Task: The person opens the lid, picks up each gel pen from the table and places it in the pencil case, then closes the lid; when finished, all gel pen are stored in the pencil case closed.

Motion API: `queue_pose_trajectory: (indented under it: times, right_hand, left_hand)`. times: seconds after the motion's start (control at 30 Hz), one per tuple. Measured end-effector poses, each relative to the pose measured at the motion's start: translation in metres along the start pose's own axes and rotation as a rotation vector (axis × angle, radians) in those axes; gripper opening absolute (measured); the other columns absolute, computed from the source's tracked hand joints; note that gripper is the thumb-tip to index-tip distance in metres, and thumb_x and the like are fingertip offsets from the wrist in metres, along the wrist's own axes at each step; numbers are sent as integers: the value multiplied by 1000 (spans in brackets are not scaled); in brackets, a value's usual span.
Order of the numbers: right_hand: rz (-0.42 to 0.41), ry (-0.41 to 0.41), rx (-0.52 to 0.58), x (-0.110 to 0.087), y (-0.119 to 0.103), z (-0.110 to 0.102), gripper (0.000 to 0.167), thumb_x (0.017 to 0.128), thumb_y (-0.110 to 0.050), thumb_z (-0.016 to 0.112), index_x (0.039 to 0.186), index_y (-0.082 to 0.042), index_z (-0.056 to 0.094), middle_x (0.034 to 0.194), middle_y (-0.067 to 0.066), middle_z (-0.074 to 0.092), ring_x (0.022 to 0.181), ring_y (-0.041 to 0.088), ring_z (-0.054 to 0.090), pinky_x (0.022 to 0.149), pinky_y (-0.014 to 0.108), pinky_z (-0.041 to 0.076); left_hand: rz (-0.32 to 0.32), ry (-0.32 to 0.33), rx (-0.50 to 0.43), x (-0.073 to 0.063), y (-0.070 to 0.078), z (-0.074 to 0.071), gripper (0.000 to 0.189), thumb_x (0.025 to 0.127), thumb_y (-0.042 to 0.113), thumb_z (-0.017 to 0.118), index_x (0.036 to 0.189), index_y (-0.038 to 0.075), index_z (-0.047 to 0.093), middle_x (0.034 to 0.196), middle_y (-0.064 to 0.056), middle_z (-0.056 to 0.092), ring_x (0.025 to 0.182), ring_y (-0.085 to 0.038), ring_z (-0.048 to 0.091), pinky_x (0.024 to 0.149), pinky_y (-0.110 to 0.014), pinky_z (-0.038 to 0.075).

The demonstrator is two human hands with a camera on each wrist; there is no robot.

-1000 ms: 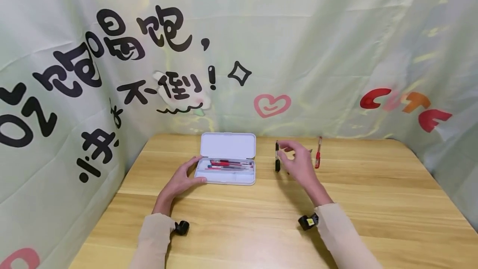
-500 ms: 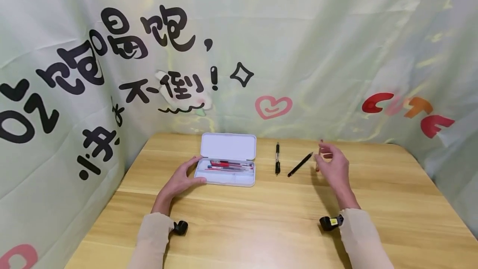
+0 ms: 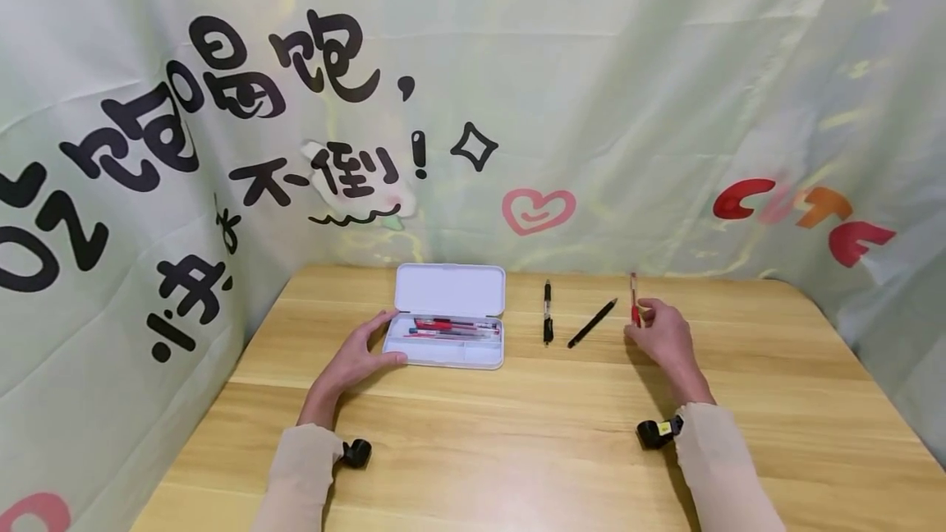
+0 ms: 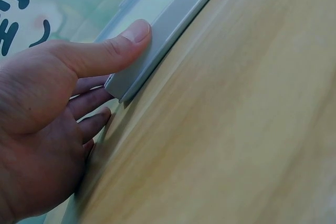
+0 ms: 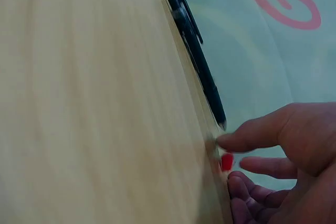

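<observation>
A pale white pencil case [image 3: 443, 357] lies with its lid raised, several red and clear pens [image 3: 451, 324] in its long compartment. My left hand [image 3: 360, 358] holds the case's left end, the thumb along the front wall and the fingers at the far side. At the right, my right hand [image 3: 668, 339] is around the lower part of a red pen [image 3: 634, 302] lying on the table. In the right wrist view, the pen's red end [image 5: 227, 162] shows between thumb and forefinger, with a gap to the forefinger.
Between the case and my right hand lie a black pen with a clip [image 3: 548, 314] and a slanted slim black pen [image 3: 592, 323]. A printed cloth [image 3: 628, 105] hangs behind the wooden table [image 3: 502, 433] and at its sides.
My right hand has moved right, from beside the black pens to the red pen, then lowered slightly along it. My left hand has stayed at the case.
</observation>
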State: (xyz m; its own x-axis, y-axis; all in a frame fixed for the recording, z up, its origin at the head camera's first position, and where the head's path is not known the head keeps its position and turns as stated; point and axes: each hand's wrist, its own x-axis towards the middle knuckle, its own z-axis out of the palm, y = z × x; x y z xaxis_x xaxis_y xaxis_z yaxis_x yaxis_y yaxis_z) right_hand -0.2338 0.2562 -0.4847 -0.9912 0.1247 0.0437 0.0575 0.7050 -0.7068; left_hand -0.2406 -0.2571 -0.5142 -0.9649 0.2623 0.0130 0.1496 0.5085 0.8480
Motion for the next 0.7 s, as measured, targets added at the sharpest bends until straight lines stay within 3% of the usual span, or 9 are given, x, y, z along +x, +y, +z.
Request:
queue_pose_trajectory:
  times: [0.13,0.3,0.57,0.7]
  right_hand:
    - [10,40,-34,-1,3,-4,42,92,-6,65,129,12,60,109,30,68,91,40,65,73,47,53]
    - [25,66,-47,-3,4,-8,30,92,-8,66,116,10,69,97,23,71,77,29,62,59,33,45]
    - [44,94,0,-6,5,-11,27,95,-9,66,116,7,72,94,18,71,72,23,56,56,31,44]
    - [12,92,48,-5,1,-9,25,96,-9,68,116,6,72,95,18,71,72,21,59,55,29,48]
  left_hand:
    - [-3,1,-13,-1,0,0,90,84,31,87,158,11,40,167,-24,18,154,-44,13,120,-65,10]
    - [-13,0,-14,0,1,0,90,84,31,87,158,11,40,168,-24,17,154,-44,12,120,-66,10]
    - [-3,-9,-11,2,0,3,90,85,31,86,158,10,40,167,-25,18,154,-44,13,121,-65,10]
    - [-5,-4,-13,-1,0,1,90,85,31,86,159,11,39,167,-24,18,154,-45,13,120,-66,11]
